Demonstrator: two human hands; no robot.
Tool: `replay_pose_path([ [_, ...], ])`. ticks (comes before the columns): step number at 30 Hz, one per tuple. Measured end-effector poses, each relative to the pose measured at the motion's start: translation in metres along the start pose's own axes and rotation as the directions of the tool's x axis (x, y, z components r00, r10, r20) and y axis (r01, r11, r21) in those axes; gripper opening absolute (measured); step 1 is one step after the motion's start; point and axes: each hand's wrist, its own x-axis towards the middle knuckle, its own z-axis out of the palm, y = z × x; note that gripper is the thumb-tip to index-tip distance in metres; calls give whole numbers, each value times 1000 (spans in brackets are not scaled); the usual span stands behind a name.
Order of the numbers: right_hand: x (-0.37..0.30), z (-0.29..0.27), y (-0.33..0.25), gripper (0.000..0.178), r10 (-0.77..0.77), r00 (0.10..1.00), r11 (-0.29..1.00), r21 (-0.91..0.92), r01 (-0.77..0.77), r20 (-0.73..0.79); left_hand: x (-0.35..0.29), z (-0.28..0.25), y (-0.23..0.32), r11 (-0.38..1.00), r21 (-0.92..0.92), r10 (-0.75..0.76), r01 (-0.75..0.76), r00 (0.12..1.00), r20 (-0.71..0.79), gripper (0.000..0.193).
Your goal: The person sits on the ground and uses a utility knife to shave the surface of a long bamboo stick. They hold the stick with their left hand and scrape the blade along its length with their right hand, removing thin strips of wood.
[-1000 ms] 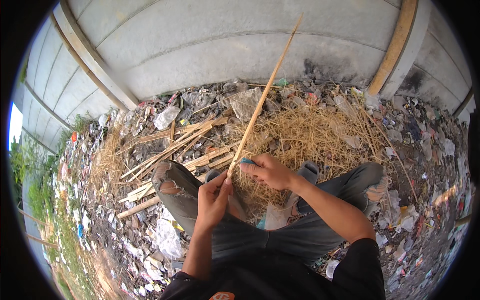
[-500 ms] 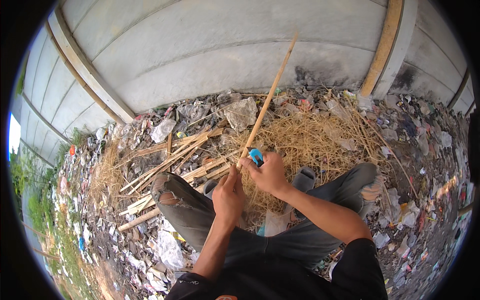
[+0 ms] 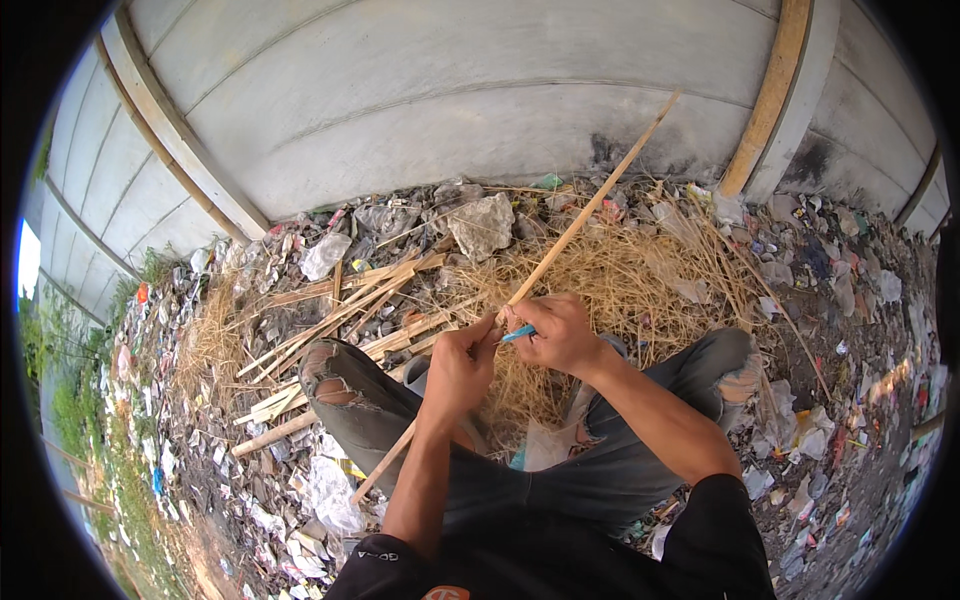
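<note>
A long, thin bamboo strip (image 3: 590,213) runs slantwise through my hands, its far end up toward the wall and its lower end coming out beside my left forearm. My left hand (image 3: 461,366) is closed round the strip near its middle. Just to the right, my right hand (image 3: 563,334) grips a blue utility knife (image 3: 519,333) close against the bamboo. Fingers hide the blade and the exact place where it meets the strip. The two hands are almost touching, above the gap between my bent knees.
Several split bamboo strips (image 3: 335,325) lie piled beyond my left knee. Dry straw-like shavings (image 3: 600,275) cover the ground ahead, with a grey rock (image 3: 482,227) next to them. A concrete panel wall (image 3: 450,130) stands across the front. Plastic litter (image 3: 335,495) is scattered on both sides.
The strip's far end has swung right and lower, and its lower end now shows left of my forearm. My right hand has turned and shifted slightly right with the utility knife.
</note>
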Motion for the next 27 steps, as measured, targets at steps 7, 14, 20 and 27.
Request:
replay_pose_path([
  [7,14,-16,-14,19,271,946,898,308,-315,177,7,-29,-16,734,-496,-187,464,840,510,27],
  [14,26,-22,5,23,323,876,617,623,-482,357,4,-27,-9,437,-633,-203,638,756,622,34],
  [20,32,-43,2,21,336,792,-174,861,-479,509,1,-35,-21,224,-668,-127,710,701,702,37],
  [27,45,-53,-6,27,551,808,822,27,-568,209,-7,-39,-16,502,-670,-309,547,837,452,41],
])
